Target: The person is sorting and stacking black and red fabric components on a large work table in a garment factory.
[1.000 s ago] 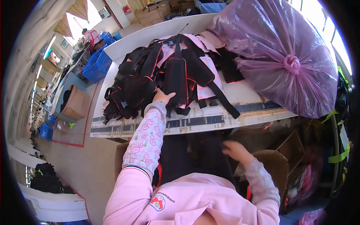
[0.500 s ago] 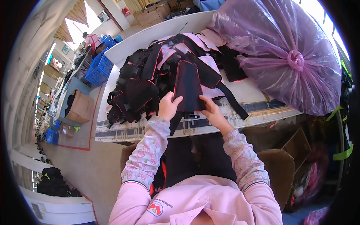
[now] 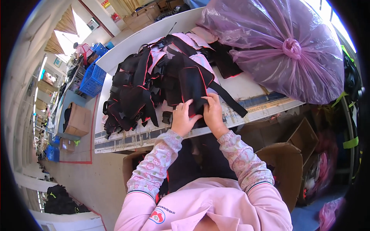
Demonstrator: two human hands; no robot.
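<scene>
Black fabric piece (image 3: pixel 191 89) — clamped by both hands, left (image 3: pixel 182 120), right (image 3: pixel 213 114) — overhangs the table edge (image 3: pixel 162 135).

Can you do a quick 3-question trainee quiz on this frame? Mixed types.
1. True or false: both hands grip the black fabric piece on the white table.
2. What lies at the table's right end? A) blue crate B) tied purple plastic bag C) sewing machine
3. Which hand is nearer the bag?

Key: 1 true. 2 B. 3 right hand, not left hand.
</scene>
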